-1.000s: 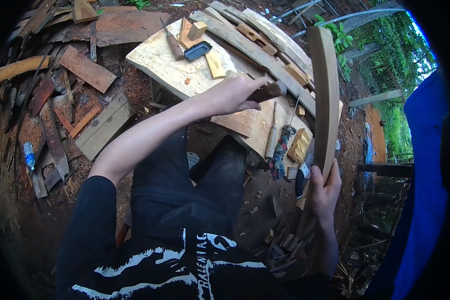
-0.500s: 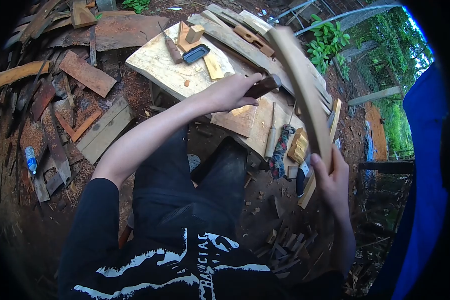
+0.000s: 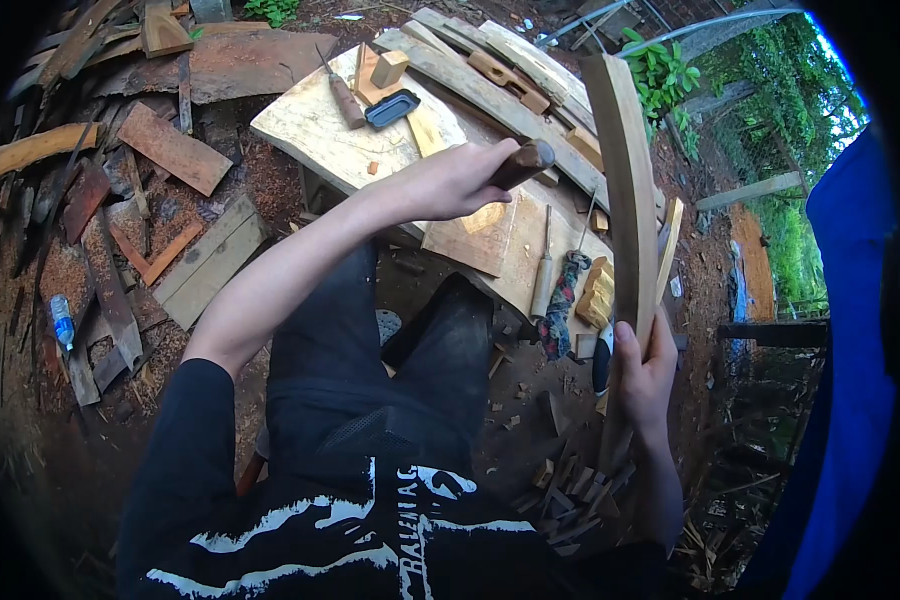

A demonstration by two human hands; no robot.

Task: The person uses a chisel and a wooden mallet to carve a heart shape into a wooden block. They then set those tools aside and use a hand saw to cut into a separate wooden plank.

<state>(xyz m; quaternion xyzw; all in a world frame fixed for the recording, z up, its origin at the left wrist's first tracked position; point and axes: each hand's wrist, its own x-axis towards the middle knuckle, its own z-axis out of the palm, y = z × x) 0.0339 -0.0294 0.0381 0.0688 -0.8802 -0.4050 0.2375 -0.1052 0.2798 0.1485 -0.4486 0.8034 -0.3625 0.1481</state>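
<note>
My left hand (image 3: pixel 470 180) is closed around a dark brown wooden handle (image 3: pixel 522 165) with a rounded end, above the workbench; whatever the handle belongs to is hidden. My right hand (image 3: pixel 646 375) grips the lower part of a long, slightly curved wooden plank (image 3: pixel 625 190), its thumb on the near face. The plank stands nearly upright in view, past the bench's right side. Beside it on the bench lie a yellowish carved wood block (image 3: pixel 597 292), a cloth-wrapped tool handle (image 3: pixel 566 300) and a chisel with a pale handle (image 3: pixel 543 282).
The thick wooden bench (image 3: pixel 310 110) also bears a black tray (image 3: pixel 392 108), a brown-handled tool (image 3: pixel 346 100), a wooden hand plane (image 3: pixel 508 80) and several boards. Scrap wood (image 3: pixel 175 148) covers the ground at left, with a plastic bottle (image 3: pixel 62 322). Blue sheeting (image 3: pixel 850 300) hangs at right.
The plank's upper end has swung to the right and the plank is more upright. My right hand has shifted slightly down and left. My left hand, still around the handle, has barely moved.
</note>
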